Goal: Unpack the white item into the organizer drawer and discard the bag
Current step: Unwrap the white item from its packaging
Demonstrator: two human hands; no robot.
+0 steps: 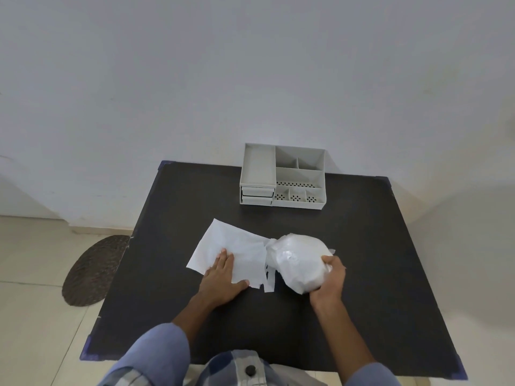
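Unpacking on the desk (362, 274)
Left hand (223, 277) lies flat, fingers spread, on the bag (231, 246); right hand (330, 280) clasps the white item (298, 260) beside it.

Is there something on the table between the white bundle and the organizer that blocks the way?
Nothing visible does. The right hand holds the white bundle, and only bare table lies between it and the organizer. Both drawers look shut, though.
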